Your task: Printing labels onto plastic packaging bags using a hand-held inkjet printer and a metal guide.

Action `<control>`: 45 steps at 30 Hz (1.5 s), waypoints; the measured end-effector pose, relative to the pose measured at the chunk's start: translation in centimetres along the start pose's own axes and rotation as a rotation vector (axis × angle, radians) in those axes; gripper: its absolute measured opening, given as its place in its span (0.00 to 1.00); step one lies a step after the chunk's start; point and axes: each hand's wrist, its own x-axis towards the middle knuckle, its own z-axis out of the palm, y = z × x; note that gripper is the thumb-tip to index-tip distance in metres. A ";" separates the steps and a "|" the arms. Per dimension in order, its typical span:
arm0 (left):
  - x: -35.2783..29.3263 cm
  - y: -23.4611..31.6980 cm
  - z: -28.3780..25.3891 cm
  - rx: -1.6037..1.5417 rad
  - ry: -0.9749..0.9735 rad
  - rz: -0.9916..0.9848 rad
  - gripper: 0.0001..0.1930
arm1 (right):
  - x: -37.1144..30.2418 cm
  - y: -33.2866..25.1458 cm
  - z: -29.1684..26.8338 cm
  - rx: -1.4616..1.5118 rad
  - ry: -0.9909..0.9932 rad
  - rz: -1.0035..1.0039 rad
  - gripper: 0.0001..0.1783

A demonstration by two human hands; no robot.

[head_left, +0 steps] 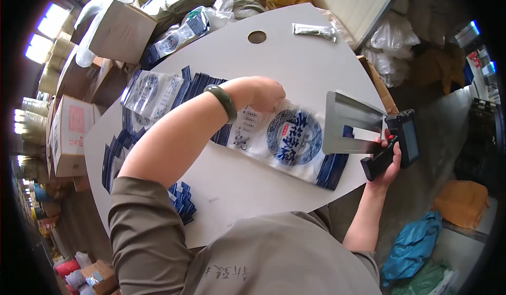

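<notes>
A white table (295,68) stretches all around the printed bag (295,137), which looks midway through handling. Piled bags (153,92) lie to its left, in neither hand (finished or waiting, I cannot tell). At its right end, the right hand (390,166) grips a black handheld device (409,139) with a metal frame (330,126); at its upper edge, the left hand (269,95) curls, perhaps pinching, unclear.

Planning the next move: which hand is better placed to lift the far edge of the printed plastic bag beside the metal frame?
Left, I'd judge: the left hand is at the plastic bag's far edge, while the right hand grips what looks like a black handheld printer.
</notes>
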 end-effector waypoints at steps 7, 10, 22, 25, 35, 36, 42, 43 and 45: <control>0.0 -0.1 1.4 -0.680 0.423 -0.448 0.14 | -2.0 -2.6 -0.2 -0.102 0.015 -0.133 0.25; -0.8 -0.6 4.2 -0.995 0.507 -0.668 0.16 | -2.5 -3.1 -0.8 -0.116 0.013 -0.118 0.25; -5.7 7.3 15.4 -1.458 1.378 -0.753 0.14 | -1.1 -1.0 2.3 -0.185 0.123 0.046 0.24; -6.8 8.7 14.0 -1.258 1.356 -0.803 0.14 | -0.7 -0.3 3.3 -0.241 0.099 0.071 0.24; -8.8 8.0 14.5 -1.138 1.166 -0.604 0.17 | -1.4 3.6 5.7 -0.325 0.034 0.142 0.23; -9.5 7.9 14.2 -1.097 1.056 -0.660 0.18 | -1.4 3.9 5.9 -0.376 0.047 0.132 0.23; -13.2 8.1 15.0 -1.463 1.195 -0.369 0.22 | -0.2 6.3 7.7 -0.545 -0.040 0.131 0.26; -13.8 8.3 14.5 -1.706 1.101 -0.226 0.22 | 0.2 7.1 8.0 -0.502 -0.071 0.176 0.25; -13.4 8.0 14.4 -1.615 1.003 -0.283 0.24 | 0.8 8.6 9.2 -0.564 -0.113 0.195 0.23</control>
